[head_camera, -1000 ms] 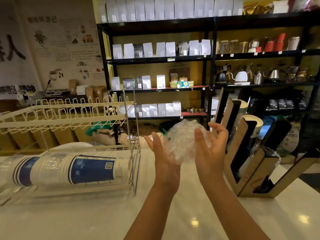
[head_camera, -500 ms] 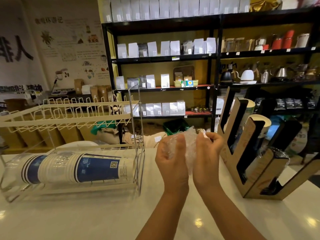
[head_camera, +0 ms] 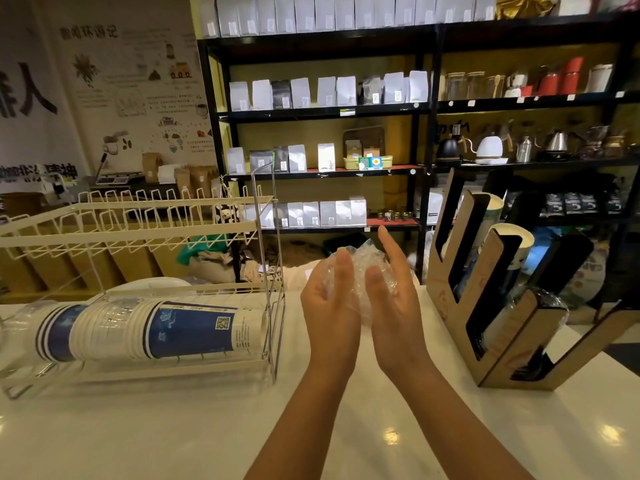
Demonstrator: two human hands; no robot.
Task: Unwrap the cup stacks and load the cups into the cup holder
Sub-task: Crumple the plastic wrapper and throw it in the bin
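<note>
Pressed loosely between the open-fingered left hand (head_camera: 329, 299) and right hand (head_camera: 394, 296), the crumpled clear plastic wrap (head_camera: 363, 271) was judged likely to spring open and slip onto the white counter (head_camera: 207, 427).

White glossy counter (head_camera: 173, 438), ceiling lights reflected on its surface. Left: cream wire rack (head_camera: 145, 233) stands on it, a wrapped stack of blue-and-white paper cups (head_camera: 149, 329) lying on its side on the lower tier. Right: brown slotted cup holder (head_camera: 498, 306) stands on it, cups in its slots.
</note>
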